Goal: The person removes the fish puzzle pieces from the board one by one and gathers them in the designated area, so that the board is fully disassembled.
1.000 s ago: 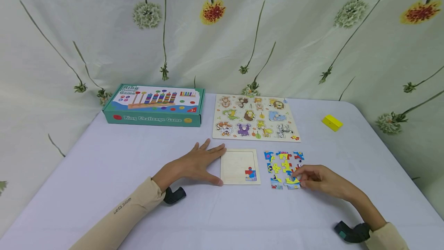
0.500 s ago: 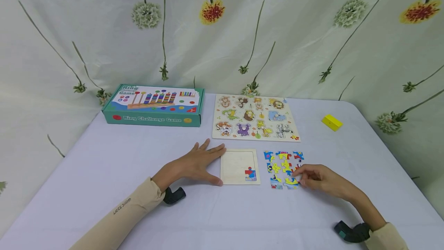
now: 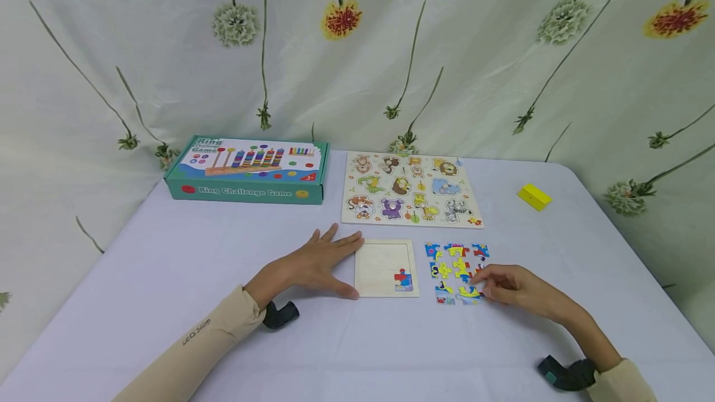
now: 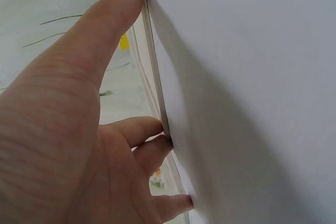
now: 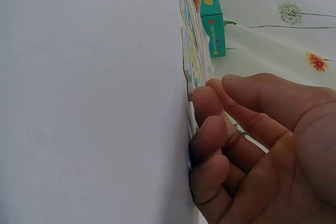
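Note:
My left hand (image 3: 315,262) lies spread beside a square wooden puzzle tray (image 3: 371,262), with the thumb and a fingertip at its left edge. A red-and-blue jigsaw piece (image 3: 403,280) lies in the tray's lower right corner. To the right of the tray, several colourful jigsaw pieces (image 3: 445,270) are laid out in loose rows. My right hand (image 3: 519,290) rests at their right side, fingers loosely bent and fingertips over the nearest pieces, partly hiding them. In the right wrist view, the fingertips (image 5: 207,135) meet the table beside the row of pieces (image 5: 191,51).
Behind the tray lies a wooden animal puzzle board (image 3: 410,191). A green Ring Challenge Game box (image 3: 246,192) stands at the back left. At the back right is a yellow block (image 3: 534,197). A flower-patterned cloth (image 3: 475,48) hangs behind the white-covered table (image 3: 335,352).
Under my right hand, the jigsaw piece at the lower right has shifted slightly. Both hands stay almost in place, and the tray has not moved.

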`<state>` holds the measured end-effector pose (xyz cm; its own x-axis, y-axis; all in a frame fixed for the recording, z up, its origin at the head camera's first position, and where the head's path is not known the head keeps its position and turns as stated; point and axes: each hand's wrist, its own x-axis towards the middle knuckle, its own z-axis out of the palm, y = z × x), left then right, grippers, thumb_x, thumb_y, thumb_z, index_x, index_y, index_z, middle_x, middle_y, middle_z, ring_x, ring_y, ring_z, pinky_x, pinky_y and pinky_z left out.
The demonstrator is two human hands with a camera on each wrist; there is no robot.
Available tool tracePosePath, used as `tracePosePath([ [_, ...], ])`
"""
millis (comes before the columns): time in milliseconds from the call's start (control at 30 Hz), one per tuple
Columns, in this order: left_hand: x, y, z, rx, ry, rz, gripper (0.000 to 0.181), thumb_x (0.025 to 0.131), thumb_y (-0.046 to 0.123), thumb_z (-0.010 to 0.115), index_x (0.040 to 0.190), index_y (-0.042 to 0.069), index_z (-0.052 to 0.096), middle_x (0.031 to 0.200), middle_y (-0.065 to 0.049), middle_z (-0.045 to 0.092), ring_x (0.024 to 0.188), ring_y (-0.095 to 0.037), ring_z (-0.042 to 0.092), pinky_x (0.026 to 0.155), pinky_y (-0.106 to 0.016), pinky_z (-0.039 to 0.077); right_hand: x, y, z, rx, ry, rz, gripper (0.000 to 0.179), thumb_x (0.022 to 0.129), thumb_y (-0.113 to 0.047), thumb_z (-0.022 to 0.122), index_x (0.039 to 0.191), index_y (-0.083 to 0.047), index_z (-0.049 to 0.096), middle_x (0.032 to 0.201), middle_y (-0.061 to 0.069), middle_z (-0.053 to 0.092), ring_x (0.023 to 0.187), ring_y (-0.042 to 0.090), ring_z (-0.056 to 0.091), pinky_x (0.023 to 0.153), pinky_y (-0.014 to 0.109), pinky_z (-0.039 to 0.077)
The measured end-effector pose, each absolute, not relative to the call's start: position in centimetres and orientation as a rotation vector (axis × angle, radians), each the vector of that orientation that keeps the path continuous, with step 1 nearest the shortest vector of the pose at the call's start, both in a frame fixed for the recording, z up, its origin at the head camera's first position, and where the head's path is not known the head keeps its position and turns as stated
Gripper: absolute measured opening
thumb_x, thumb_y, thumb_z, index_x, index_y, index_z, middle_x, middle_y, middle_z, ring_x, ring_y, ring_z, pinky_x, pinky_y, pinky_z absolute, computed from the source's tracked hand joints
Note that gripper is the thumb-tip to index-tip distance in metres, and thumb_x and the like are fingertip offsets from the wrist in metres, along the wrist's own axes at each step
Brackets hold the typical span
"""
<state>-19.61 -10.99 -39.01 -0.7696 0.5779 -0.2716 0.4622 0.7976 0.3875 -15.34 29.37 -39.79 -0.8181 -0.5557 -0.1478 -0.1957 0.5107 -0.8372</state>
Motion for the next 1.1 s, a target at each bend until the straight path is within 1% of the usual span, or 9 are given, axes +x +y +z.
tracePosePath([
  [267, -19.6, -11.0, -39.0, 0.783, 2.609, 0.419, 0.103, 0.072, 0.064, 0.071, 0.153, 0.022, 0.025, 0.16, 0.009, 0.016, 0.147, -0.035, -0.005, 0.116, -0.056, -0.003, -15.3, 29.0, -39.6, -0.607, 2.364, -1.229, 0.019, 0.096, -0.012, 0.058, 0.111, -0.003, 0.064, 0.077, 0.003, 0.052, 0.066, 0.012, 0.051, 0.056, 0.022, 0.042],
  [467, -19.6, -10.9, -38.9, 0.781, 2.606, 0.423, 0.103, 0.072, 0.064, 0.072, 0.153, 0.022, 0.025, 0.16, 0.009, 0.016, 0.147, -0.035, -0.005, 0.116, -0.056, -0.003, -15.5, 28.5, -39.4, -0.588, 2.409, -1.184, 0.017, 0.095, -0.015, 0.06, 0.108, -0.006, 0.064, 0.075, 0.003, 0.05, 0.066, 0.012, 0.052, 0.057, 0.022, 0.043],
  [700, -19.6, -10.9, -38.9, 0.781, 2.604, 0.428, 0.103, 0.072, 0.064, 0.072, 0.153, 0.021, 0.025, 0.16, 0.008, 0.016, 0.147, -0.035, -0.005, 0.116, -0.057, -0.003, -16.0, 26.8, -39.1, -0.651, 2.456, -1.194, 0.014, 0.093, -0.013, 0.062, 0.106, -0.008, 0.065, 0.078, 0.003, 0.052, 0.069, 0.013, 0.053, 0.058, 0.021, 0.045],
  [900, -19.6, -10.9, -38.9, 0.781, 2.607, 0.432, 0.102, 0.072, 0.064, 0.072, 0.153, 0.022, 0.026, 0.16, 0.009, 0.016, 0.147, -0.034, -0.005, 0.116, -0.056, -0.003, -16.6, 25.1, -38.9, -0.729, 2.514, -1.163, 0.014, 0.092, -0.012, 0.063, 0.106, -0.011, 0.065, 0.081, 0.001, 0.055, 0.07, 0.012, 0.052, 0.058, 0.02, 0.043],
  [1100, -19.7, -10.9, -39.1, 0.777, 2.606, 0.432, 0.103, 0.071, 0.065, 0.072, 0.153, 0.023, 0.025, 0.16, 0.009, 0.015, 0.147, -0.034, -0.005, 0.116, -0.056, -0.003, -17.2, 23.4, -38.8, -0.776, 2.513, -1.147, 0.017, 0.093, -0.015, 0.063, 0.109, -0.011, 0.066, 0.091, 0.0, 0.061, 0.076, 0.015, 0.054, 0.06, 0.021, 0.045],
])
